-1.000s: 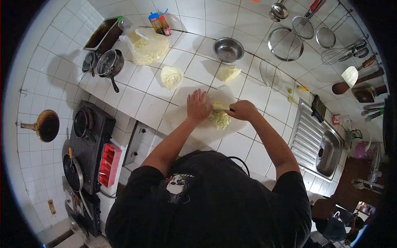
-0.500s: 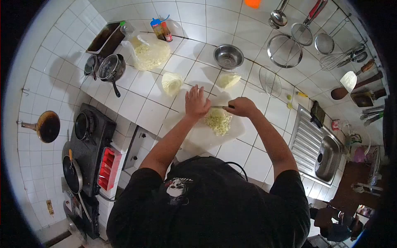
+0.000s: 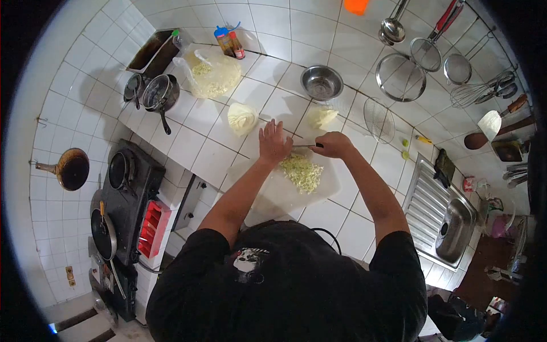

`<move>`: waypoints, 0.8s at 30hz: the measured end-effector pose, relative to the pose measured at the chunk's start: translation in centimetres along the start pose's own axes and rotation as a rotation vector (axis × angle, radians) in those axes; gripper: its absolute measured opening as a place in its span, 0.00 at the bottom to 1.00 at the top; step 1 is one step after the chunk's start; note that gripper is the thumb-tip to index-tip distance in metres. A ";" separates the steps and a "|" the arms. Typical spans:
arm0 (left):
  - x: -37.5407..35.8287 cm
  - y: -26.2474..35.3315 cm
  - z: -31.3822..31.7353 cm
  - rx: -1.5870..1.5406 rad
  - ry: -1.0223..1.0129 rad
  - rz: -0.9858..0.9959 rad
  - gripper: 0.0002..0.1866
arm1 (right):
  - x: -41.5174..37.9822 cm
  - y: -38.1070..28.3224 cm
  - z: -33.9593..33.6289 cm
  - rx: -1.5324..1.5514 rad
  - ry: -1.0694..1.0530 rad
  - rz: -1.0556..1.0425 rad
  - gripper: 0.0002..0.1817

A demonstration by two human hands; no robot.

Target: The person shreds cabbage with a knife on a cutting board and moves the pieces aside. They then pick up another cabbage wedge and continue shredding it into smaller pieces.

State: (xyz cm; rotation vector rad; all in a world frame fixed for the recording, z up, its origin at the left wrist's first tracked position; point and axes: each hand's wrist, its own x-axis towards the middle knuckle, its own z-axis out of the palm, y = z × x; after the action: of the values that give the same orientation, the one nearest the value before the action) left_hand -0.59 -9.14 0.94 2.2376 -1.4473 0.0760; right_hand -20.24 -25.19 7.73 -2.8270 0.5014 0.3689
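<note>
Chopped cabbage [image 3: 302,172] lies heaped on a white cutting board [image 3: 265,194] in front of me. My right hand [image 3: 333,145] is closed around the handle of a knife [image 3: 302,146], whose blade points left across the far edge of the heap. My left hand [image 3: 274,141] is at the blade's tip end, fingers stretched forward; whether the palm presses on the blade cannot be made out. Beyond my left hand sits a cut cabbage piece [image 3: 243,118]. Another cabbage chunk [image 3: 322,117] rests beyond my right hand.
A metal bowl [image 3: 322,82] and a plastic bag [image 3: 213,74] holding shredded cabbage stand farther back. Sauce bottles [image 3: 231,43] are by the wall. Pots [image 3: 160,94] sit at the left, near a stove [image 3: 137,176]. A sink [image 3: 458,228] is at the right, below hanging strainers [image 3: 401,77].
The whole view has shifted slightly. The chopped heap looks broader and more spread towards me. Both hands keep nearly the same place, the right still on the knife.
</note>
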 end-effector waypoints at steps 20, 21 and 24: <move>-4.2 0.5 -1.4 -0.162 -0.092 0.164 0.33 | -6.5 -6.3 0.4 0.133 -0.130 0.181 0.29; -4.0 0.8 -1.9 -0.160 -0.094 0.160 0.33 | -6.7 -6.3 1.7 0.175 -0.085 0.200 0.28; -3.4 1.4 -2.0 -0.152 -0.085 0.266 0.32 | -7.4 -6.7 2.6 0.203 -0.098 0.250 0.28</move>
State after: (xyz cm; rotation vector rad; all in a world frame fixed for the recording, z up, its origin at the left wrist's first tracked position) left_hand -2.91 -5.85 2.20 1.9382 -1.7293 -0.0429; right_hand -25.05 -16.17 8.73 -2.5427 0.8249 0.4725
